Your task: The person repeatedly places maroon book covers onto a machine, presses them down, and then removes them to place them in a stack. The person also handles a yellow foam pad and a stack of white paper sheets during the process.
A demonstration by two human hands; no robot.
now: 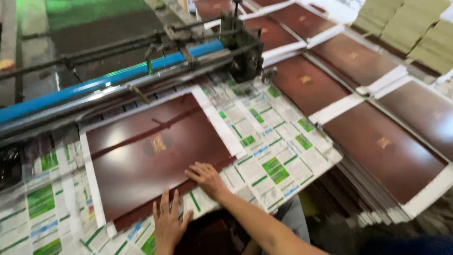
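A: What are the hands doing, and how are the fingers set?

B: The left hand [168, 222] is lying flat, fingers spread, its fingertips pressing the near edge of the dark red sheet [155, 153]. The right hand [206, 178] is also resting palm down, fingers extended and slightly apart, on the sheet's near right edge. Neither hand is pinching or closing on anything.

A: Where is the sheet lying?

B: It is lying flat on the table [278, 156], which is covered with green and white printed paper, just in front of the blue roller [94, 85] of the machine [240, 47].

A: What is hidden or hard to read?

B: The left wrist is running off the bottom edge. The gold mark at the sheet's centre is blurring under glare. The machine's far parts are cut off at the top.

A: Which way is the sheet running?

B: Its long axis is running from lower left to upper right, roughly parallel to the roller, with a white border showing on its far, left and right sides. Matching dark red sheets [382, 146] are lying overlapped in a row on the right.
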